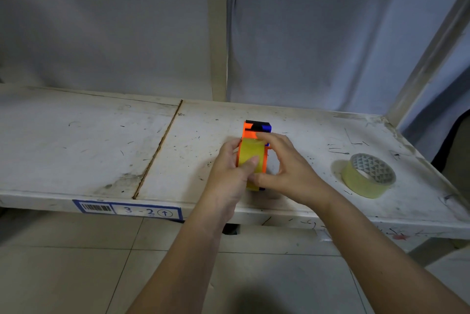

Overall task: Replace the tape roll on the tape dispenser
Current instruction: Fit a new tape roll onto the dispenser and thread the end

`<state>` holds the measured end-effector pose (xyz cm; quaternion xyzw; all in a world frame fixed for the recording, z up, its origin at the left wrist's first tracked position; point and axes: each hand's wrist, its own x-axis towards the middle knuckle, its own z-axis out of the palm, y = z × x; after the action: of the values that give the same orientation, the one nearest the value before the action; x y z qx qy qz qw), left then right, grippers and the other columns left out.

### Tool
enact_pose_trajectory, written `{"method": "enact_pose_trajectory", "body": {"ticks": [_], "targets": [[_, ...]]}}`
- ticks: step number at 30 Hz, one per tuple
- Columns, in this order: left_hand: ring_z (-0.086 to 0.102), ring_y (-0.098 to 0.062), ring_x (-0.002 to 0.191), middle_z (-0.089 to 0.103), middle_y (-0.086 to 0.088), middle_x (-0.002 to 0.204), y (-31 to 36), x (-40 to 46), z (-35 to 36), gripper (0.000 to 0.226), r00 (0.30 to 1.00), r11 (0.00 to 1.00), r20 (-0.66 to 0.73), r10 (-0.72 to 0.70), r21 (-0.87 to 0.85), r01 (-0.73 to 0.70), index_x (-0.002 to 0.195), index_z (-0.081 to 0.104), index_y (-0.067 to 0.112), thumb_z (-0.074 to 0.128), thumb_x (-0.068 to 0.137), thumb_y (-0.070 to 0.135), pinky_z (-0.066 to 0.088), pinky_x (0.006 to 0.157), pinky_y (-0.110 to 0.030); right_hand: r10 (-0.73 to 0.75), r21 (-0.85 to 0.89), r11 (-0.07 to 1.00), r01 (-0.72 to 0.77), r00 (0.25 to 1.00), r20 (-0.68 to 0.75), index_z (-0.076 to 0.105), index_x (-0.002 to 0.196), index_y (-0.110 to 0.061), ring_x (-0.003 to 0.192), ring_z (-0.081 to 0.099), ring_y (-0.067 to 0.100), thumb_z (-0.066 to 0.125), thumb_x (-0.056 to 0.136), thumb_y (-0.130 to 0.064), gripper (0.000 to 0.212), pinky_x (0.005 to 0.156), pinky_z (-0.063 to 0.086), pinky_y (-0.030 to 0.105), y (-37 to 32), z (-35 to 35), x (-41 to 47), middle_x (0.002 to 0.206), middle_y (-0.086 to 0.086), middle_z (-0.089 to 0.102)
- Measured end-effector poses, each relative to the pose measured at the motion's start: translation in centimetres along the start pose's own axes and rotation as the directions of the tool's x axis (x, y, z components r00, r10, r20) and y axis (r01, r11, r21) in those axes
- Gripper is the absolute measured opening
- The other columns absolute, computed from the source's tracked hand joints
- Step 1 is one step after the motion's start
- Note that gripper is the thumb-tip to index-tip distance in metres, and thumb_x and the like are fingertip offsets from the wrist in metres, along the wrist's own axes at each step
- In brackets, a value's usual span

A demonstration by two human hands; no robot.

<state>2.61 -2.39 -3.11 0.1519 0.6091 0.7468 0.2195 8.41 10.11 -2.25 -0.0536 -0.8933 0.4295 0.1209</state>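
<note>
An orange tape dispenser (pixel 250 133) with black and blue parts at its far end stands on the white shelf (pixel 178 156). A yellowish tape roll (pixel 250 153) sits in it. My left hand (pixel 229 173) grips the dispenser and roll from the left, thumb across the roll. My right hand (pixel 287 168) holds the right side, its index finger on the orange top and its thumb near the bottom of the roll. A second yellowish tape roll (pixel 367 176) lies flat on the shelf to the right, apart from both hands.
The shelf surface is scuffed, with a seam (pixel 157 151) running front to back left of the dispenser. A blue label reading 3-2 (pixel 127 210) is on the front edge. Upright posts (pixel 218 34) and grey sheeting stand behind. Tiled floor lies below.
</note>
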Motion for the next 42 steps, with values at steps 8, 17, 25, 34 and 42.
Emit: {"method": "enact_pose_trajectory", "body": {"ticks": [8,17,25,34,42], "targets": [[0.059,-0.012,0.11,0.063,0.004,0.119,0.3,-0.2,-1.3,0.038,0.996,0.959,0.084,-0.017,0.282,-0.008,0.121,0.05,0.033,0.056,0.091,0.011,0.05,0.077,-0.025,0.102,0.04,0.994,-0.097,0.985,-0.141,0.061,0.102,-0.022,0.102,0.06,0.01,0.068,0.08,-0.04,0.029,0.087,0.05,0.033,-0.2,0.2,0.2,0.107,-0.006,0.065],[0.053,-0.01,0.099,0.052,0.011,0.112,0.4,-0.6,-0.1,0.075,0.994,0.675,0.037,0.101,0.731,-0.096,0.137,0.037,0.024,0.073,0.072,0.037,0.048,0.082,-0.025,0.126,-0.04,0.989,-0.146,0.939,-0.319,0.067,0.071,-0.021,0.07,0.062,0.013,0.068,0.082,-0.033,0.017,0.068,0.052,0.035,-0.1,-0.1,0.5,0.071,-0.006,0.069],[0.056,-0.02,0.1,0.06,0.001,0.11,0.4,-0.6,0.2,0.054,0.966,0.417,-0.046,0.253,0.907,-0.066,0.119,0.052,0.018,0.067,0.075,0.046,0.049,0.086,-0.042,0.225,0.028,0.974,-0.225,0.943,-0.247,0.07,0.064,-0.02,0.07,0.068,0.018,0.072,0.079,-0.031,0.019,0.073,0.057,0.039,-0.3,-0.7,1.0,0.066,-0.003,0.071],[0.053,-0.018,0.105,0.059,0.003,0.116,2.0,-0.8,-1.4,0.058,0.99,0.38,0.061,0.124,0.919,-0.104,0.122,0.049,0.024,0.072,0.073,0.047,0.051,0.088,-0.041,0.41,0.141,0.912,-0.385,0.872,-0.267,0.068,0.056,-0.019,0.086,0.066,0.02,0.074,0.073,-0.029,0.02,0.084,0.056,0.047,1.9,-3.1,1.5,0.075,-0.002,0.071],[0.053,-0.019,0.101,0.056,0.004,0.111,2.4,-0.5,-1.2,0.069,0.992,0.129,0.068,0.107,0.988,-0.082,0.12,0.046,0.029,0.067,0.064,0.062,0.044,0.086,-0.039,0.362,0.16,0.93,-0.331,0.898,-0.25,0.068,0.06,-0.016,0.082,0.067,0.021,0.073,0.074,-0.029,0.02,0.082,0.056,0.046,0.6,-3.2,1.3,0.073,-0.001,0.07]]}}
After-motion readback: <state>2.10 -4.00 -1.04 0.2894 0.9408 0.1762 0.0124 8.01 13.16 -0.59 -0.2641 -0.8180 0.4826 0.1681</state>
